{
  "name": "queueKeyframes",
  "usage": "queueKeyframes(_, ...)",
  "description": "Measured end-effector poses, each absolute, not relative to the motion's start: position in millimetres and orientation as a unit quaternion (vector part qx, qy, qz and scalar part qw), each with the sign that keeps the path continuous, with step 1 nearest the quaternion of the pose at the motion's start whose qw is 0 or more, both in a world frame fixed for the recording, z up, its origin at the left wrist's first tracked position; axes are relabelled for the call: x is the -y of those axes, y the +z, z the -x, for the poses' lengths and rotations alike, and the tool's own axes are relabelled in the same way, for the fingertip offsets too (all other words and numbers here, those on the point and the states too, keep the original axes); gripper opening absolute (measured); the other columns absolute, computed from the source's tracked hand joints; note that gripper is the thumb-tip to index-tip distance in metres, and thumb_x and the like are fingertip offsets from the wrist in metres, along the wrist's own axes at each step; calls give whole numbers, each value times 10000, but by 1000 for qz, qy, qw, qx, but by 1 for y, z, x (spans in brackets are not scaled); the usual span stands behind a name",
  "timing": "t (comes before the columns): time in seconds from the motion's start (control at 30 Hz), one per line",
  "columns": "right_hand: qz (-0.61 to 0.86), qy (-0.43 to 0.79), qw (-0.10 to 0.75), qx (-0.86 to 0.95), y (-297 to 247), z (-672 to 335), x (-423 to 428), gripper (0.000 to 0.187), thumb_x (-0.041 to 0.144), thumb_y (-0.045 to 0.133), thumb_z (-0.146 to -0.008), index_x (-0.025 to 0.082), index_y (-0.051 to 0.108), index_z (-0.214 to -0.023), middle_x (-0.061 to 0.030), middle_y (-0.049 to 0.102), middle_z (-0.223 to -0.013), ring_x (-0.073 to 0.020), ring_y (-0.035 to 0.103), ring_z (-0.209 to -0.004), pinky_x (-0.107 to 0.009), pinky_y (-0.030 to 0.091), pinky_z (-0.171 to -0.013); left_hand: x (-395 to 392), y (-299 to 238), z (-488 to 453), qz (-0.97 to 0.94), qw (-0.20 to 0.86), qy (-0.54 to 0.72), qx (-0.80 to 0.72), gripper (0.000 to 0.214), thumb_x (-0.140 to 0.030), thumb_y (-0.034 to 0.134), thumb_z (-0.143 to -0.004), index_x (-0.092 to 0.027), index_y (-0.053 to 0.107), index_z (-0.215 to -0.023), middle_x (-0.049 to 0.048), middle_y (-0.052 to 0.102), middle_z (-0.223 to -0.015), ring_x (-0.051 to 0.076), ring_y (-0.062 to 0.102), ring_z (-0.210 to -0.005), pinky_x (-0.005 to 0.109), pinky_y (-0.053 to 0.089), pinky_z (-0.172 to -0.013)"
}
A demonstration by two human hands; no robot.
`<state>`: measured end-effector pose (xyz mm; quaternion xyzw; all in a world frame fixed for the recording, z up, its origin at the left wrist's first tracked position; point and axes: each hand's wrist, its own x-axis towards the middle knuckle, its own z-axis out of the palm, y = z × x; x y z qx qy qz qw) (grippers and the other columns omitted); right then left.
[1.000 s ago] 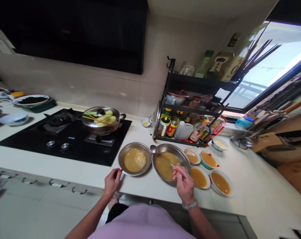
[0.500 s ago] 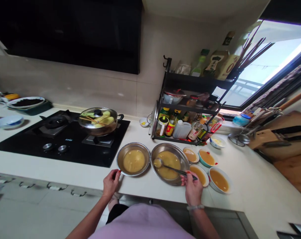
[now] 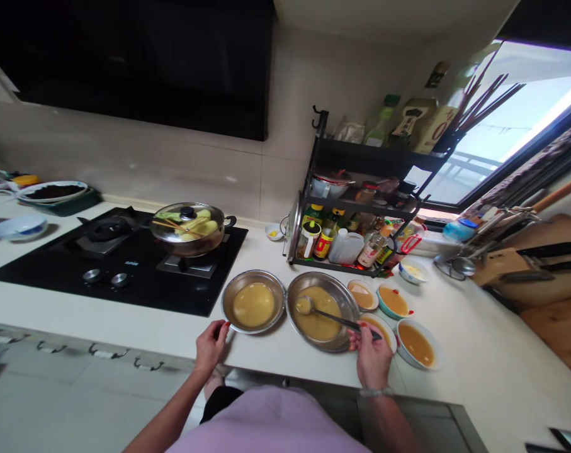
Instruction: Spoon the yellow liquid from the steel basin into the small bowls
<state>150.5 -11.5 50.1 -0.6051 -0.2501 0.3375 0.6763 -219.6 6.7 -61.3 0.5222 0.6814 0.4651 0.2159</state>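
- The right hand (image 3: 373, 358) is gripping the handle end of a ladle (image 3: 332, 316), fingers pinched around it at the near right rim of the larger steel bowl (image 3: 292, 308).
- The ladle's scoop is sitting down in the yellow liquid at the far left side of that bowl, its handle slanting back across to the hand.
- The left hand (image 3: 210, 346) is resting at the counter's (image 3: 455, 365) near edge, fingers curled with the tips touching the near rim of the smaller steel bowl (image 3: 228, 296); it is steadying, not lifting.
- That smaller bowl, also holding yellow liquid, is sitting just left of the larger one, rims nearly meeting.
- Four small bowls (image 3: 417, 343), filled with the same liquid, are clustered right of the larger bowl.
- Judging by this, scooping is the step in hand: the ladle is loading up.
- The next move calls for a level lift so nothing spills, then a short carry over a rim.
- Far left, a lidded pot (image 3: 191, 228) is sitting on the black hob (image 3: 53, 267); a condiment rack (image 3: 356, 207) is standing at the far side.
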Motion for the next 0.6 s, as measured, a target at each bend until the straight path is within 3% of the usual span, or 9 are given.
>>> queueKeyframes(0.4,561,344,692,297,75,-122,-2,395,497,704,-690,165,585,-869,-12,642,-550,-143,554,-424,-226,428,-360,-6,-57,218,-518,215,460,-688,309,-477,520,-788,-202,658,-812,28,730,-705,180,669,-633,275,512,-642)
queueKeyframes(0.6,521,347,654,425,73,-89,-2,328,464,601,-827,157,610,-943,2,622,-567,-127,578,-450,-248,507,-442,-7,-61,219,-521,211,458,-689,315,-483,518,-790,-204,661,-820,35,732,-717,183,673,-645,277,517,-645)
